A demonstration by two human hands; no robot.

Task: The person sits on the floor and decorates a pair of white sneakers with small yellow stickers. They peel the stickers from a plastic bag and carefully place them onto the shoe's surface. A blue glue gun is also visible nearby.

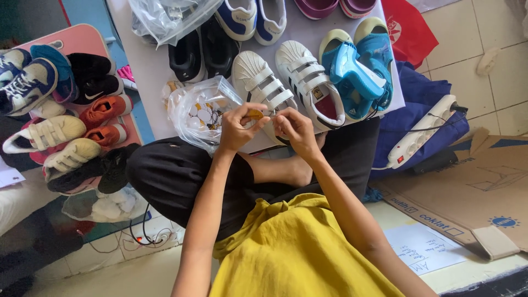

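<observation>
While both hands, left point(235, 127) and right point(294, 127), pinch a small yellow tag point(254, 114), fitting seems underway; next needs fine fingertip control.

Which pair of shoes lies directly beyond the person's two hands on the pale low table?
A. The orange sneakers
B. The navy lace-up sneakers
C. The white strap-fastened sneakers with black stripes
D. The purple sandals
C: the left hand and right hand meet over a small yellow piece, and the white strap-fastened sneakers with black stripes sit just beyond them on the pale low table.
</observation>
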